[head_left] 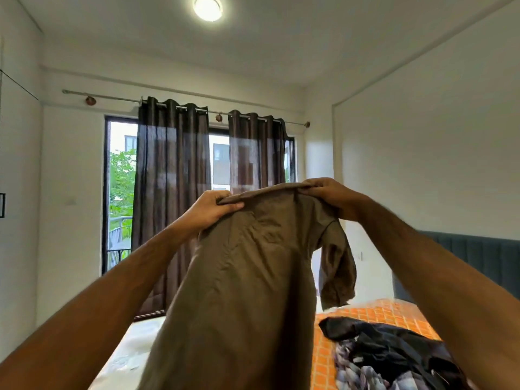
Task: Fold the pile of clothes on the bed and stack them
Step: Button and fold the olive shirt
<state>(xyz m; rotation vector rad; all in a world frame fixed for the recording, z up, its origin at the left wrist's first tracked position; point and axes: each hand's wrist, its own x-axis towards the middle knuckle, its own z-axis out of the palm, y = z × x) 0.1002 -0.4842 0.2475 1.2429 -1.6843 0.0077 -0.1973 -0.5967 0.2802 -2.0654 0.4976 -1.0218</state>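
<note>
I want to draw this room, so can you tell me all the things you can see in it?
shirt: one, brown, held up in the air in front of the window
pile of clothes: one, black and checked, on the bed at lower right
bed: one, orange checked cover, lower right
headboard: one, dark blue-grey, against the right wall
curtains: two, dark brown, on a rod across the window
window: one, dark frame, green leaves outside
ceiling lamp: one, round, white, lit
left hand: fingers grip the shirt's left shoulder
right hand: fingers grip the shirt's right shoulder
</note>
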